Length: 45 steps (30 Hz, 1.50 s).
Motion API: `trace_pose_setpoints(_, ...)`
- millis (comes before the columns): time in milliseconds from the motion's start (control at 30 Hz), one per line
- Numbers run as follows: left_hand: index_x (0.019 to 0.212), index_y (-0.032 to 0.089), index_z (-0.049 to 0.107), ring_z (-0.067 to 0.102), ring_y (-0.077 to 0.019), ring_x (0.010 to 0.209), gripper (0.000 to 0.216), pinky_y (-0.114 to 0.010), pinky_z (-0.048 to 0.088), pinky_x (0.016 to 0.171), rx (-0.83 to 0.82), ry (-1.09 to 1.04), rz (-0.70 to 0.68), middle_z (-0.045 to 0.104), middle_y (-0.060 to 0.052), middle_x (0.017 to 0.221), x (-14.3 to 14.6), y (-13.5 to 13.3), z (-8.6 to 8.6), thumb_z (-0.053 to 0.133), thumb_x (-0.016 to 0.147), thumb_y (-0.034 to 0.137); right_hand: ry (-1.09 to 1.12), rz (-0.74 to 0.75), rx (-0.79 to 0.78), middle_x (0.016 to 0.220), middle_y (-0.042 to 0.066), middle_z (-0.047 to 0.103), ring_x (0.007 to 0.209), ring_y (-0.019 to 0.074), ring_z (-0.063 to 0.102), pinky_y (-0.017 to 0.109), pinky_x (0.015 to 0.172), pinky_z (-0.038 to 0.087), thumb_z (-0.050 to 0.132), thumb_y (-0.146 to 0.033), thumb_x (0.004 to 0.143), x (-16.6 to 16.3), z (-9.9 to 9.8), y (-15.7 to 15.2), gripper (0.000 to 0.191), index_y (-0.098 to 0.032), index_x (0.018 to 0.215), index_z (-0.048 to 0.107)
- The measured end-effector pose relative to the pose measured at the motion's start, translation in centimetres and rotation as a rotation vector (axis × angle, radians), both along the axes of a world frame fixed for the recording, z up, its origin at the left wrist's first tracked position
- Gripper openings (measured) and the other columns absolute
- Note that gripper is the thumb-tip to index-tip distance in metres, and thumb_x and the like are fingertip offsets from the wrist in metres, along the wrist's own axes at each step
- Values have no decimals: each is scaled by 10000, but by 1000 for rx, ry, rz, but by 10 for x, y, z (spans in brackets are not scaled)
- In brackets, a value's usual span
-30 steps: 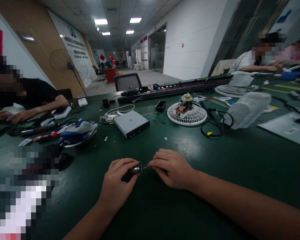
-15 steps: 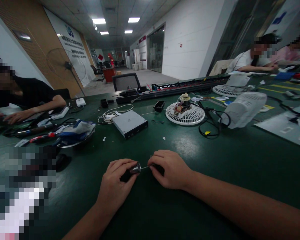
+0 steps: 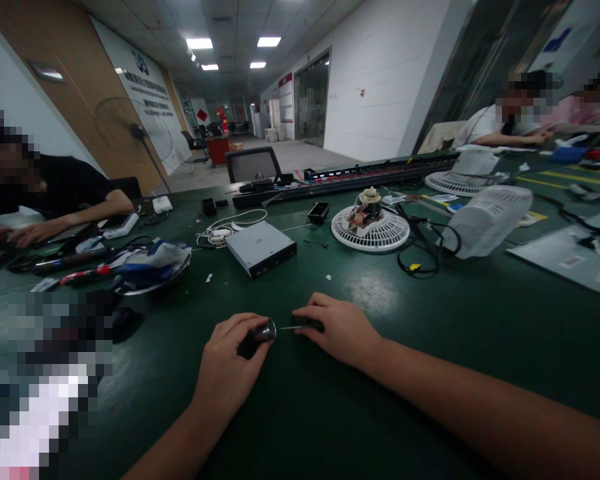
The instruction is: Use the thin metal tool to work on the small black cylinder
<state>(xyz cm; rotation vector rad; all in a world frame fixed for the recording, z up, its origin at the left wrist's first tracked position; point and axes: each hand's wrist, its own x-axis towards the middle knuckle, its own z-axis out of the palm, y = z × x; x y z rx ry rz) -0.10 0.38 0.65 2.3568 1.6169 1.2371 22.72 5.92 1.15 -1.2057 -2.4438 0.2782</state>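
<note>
My left hand [image 3: 230, 353] is closed around a small, shiny metal cylinder [image 3: 266, 331], its round end turned toward the right. Between the thumb and fingers of my right hand [image 3: 343, 330] is a thin screwdriver [image 3: 291, 327], its slim metal shaft pointing left and its dark handle partly hidden by the fingers. A small gap separates the shaft's tip from the cylinder's end. Both hands are low over the green table [image 3: 405, 333]. Too little detail shows to tell what is inside the cylinder.
Beyond my hands lie a grey disc drive [image 3: 261, 243], a coiled white cable [image 3: 217, 233], a black tray-like part [image 3: 319, 212] and a white fan grille with motor [image 3: 370, 227]. A white housing [image 3: 487, 220] is at right, a blue-and-white bundle [image 3: 155, 263] at left. Other people sit on both sides.
The screwdriver's tip, earlier at the cylinder's mouth, is now apart from it. My left hand has shifted slightly left and tilted the cylinder; more of the dark handle shows in my right hand.
</note>
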Motion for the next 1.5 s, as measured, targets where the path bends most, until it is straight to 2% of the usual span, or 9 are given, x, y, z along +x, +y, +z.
trace_pose_setpoints(167, 1018, 239, 710, 711, -243, 899, 251, -440, 607, 781, -29, 15, -74, 736, -48, 989, 1, -1, 1, 725, 780, 161, 153, 124, -63, 941, 22, 696, 746, 141, 653, 263, 649, 497, 712, -176, 850, 1, -1, 1, 152, -212, 996, 729)
trace_pose_setpoints(333, 1097, 220, 698, 710, -243, 959, 297, -440, 618, 820, -49, 22, -166, 722, -72, 1075, 0, -2, -1, 695, 810, 143, 394, 269, -108, 905, 16, 736, 762, 132, 678, 251, 683, 522, 716, -135, 850, 2, -3, -1, 194, -195, 1034, 723)
trace_pose_setpoints(600, 1156, 207, 669, 700, -249, 1020, 300, -437, 608, 882, -38, 55, -283, 726, -91, 1115, 1, -4, -3, 675, 860, 156, 408, 386, -46, 1003, 50, 669, 873, 151, 658, 278, 759, 523, 674, -135, 869, 0, -5, -4, 151, -201, 989, 738)
trace_pose_setpoints(833, 1143, 198, 658, 692, -232, 988, 266, -409, 605, 852, -62, 89, -416, 733, -85, 1071, 4, -5, 1, 647, 884, 138, 413, 218, -202, 715, -40, 602, 617, 104, 565, 219, 569, 424, 724, -88, 719, -5, -2, -11, 186, -179, 868, 661)
trace_pose_setpoints(933, 1141, 196, 656, 686, -224, 986, 272, -399, 597, 853, -70, 99, -449, 731, -77, 1068, 6, -6, 1, 647, 880, 120, 331, 189, -257, 696, -48, 568, 609, 110, 539, 226, 554, 391, 699, -116, 718, -7, 2, -15, 207, -186, 905, 641)
trace_pose_setpoints(1100, 1095, 205, 668, 695, -223, 955, 278, -400, 595, 845, -29, -7, -283, 730, -64, 1039, 3, -5, 0, 720, 828, 148, 343, 263, -175, 954, 36, 583, 781, 157, 555, 285, 671, 447, 635, -222, 850, -4, 9, -16, 271, -178, 1111, 577)
trace_pose_setpoints(1167, 1068, 211, 676, 699, -228, 936, 289, -413, 595, 842, -44, -55, -149, 726, -59, 1028, 2, -4, 0, 752, 795, 160, 326, 260, -99, 962, 53, 596, 839, 173, 553, 304, 718, 447, 552, -192, 917, -2, 10, -13, 153, -169, 1060, 598)
trace_pose_setpoints(1267, 1057, 218, 682, 701, -233, 925, 310, -430, 592, 845, -65, -96, -25, 721, -53, 1026, 0, -3, 1, 770, 765, 163, 226, 208, 48, 922, 58, 632, 863, 194, 539, 327, 743, 427, 523, -162, 946, 1, 7, -6, 159, -169, 1019, 663)
trace_pose_setpoints(1500, 1056, 218, 702, 694, -236, 940, 282, -427, 590, 836, -56, -52, -55, 713, -63, 1035, -1, -4, -2, 760, 781, 193, 126, 306, 252, 851, 66, 639, 780, 198, 505, 328, 668, 383, 527, -173, 947, 6, 4, -1, 252, -176, 1119, 711)
